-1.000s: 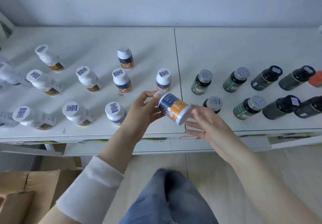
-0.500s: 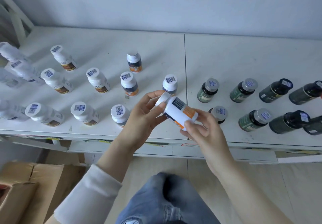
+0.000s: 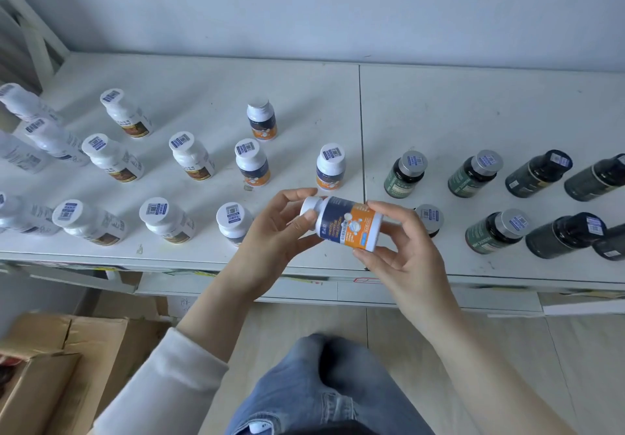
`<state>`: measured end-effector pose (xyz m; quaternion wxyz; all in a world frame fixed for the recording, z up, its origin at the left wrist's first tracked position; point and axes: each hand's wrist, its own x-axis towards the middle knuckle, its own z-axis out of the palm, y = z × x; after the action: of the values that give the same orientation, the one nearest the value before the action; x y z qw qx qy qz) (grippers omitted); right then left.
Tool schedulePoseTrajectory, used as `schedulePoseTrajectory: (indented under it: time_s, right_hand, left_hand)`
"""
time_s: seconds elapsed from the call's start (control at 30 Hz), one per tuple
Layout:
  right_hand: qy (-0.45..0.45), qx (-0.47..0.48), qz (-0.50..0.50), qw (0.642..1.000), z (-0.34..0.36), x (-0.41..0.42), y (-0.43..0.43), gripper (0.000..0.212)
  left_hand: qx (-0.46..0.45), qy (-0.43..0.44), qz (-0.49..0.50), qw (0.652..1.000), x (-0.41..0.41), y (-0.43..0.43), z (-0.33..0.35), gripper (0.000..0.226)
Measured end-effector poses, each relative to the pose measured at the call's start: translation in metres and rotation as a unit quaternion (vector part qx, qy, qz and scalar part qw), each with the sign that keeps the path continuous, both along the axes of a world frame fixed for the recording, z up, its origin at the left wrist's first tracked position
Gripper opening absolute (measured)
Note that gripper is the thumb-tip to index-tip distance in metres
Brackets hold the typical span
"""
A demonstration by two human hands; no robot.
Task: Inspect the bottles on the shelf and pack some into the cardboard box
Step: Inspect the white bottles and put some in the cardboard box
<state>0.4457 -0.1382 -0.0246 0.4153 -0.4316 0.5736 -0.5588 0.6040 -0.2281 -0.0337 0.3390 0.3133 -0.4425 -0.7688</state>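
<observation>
Now the left hand (image 3: 274,235) pinches the cap end and the right hand (image 3: 406,259) the base of a white plastic bottle with a navy-and-orange label (image 3: 345,223), sideways above the white shelf (image 3: 473,113) edge: inspection under way, rows unpacked, brown cardboard box (image 3: 50,367) waiting lower left.

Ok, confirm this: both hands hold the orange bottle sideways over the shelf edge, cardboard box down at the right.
Wrong side: the head view shows the cardboard box at the lower left. The left hand and right hand do hold the bottle sideways.
</observation>
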Motion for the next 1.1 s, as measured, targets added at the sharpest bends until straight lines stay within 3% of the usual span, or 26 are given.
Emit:
schedulePoseTrajectory:
  time_s: [0.13, 0.37, 0.43, 0.5, 0.57, 0.67, 0.77, 0.97, 1.1]
  right_hand:
    - [-0.081, 0.07, -0.007, 0.994, 0.0, -0.002, -0.003, 0.047]
    - [-0.089, 0.131, -0.011, 0.987, -0.008, -0.006, -0.008, 0.042]
    - [-0.023, 0.136, 0.0, 0.99, -0.008, -0.008, -0.01, 0.048]
    - [0.132, 0.109, -0.013, 0.985, -0.009, -0.013, -0.011, 0.062]
    - [0.323, 0.05, -0.015, 0.945, -0.007, -0.021, -0.013, 0.07]
    - [0.48, 0.034, -0.002, 0.877, 0.003, -0.031, -0.014, 0.071]
    - [0.532, 0.041, 0.003, 0.846, 0.008, -0.034, -0.017, 0.07]
    - [0.551, 0.038, 0.028, 0.833, 0.003, -0.033, -0.023, 0.071]
    - [0.565, 0.024, 0.039, 0.824, 0.006, -0.026, -0.027, 0.073]
  left_hand:
    - [-0.009, 0.009, 0.015, 1.0, 0.0, -0.004, 0.001, 0.024]
    - [-0.016, -0.037, 0.032, 0.999, -0.002, -0.009, -0.001, 0.029]
    - [-0.064, -0.079, 0.033, 0.994, -0.003, -0.011, 0.002, 0.029]
    - [-0.132, -0.144, 0.026, 0.98, -0.006, -0.014, 0.003, 0.031]
    - [-0.206, -0.216, 0.001, 0.954, -0.01, -0.015, 0.001, 0.032]
    - [-0.297, -0.284, -0.036, 0.911, -0.017, -0.015, -0.012, 0.038]
    - [-0.348, -0.311, -0.054, 0.883, -0.022, -0.016, -0.028, 0.038]
    - [-0.406, -0.344, -0.056, 0.845, -0.027, -0.012, -0.039, 0.04]
    - [-0.417, -0.392, -0.074, 0.817, -0.021, -0.004, -0.032, 0.058]
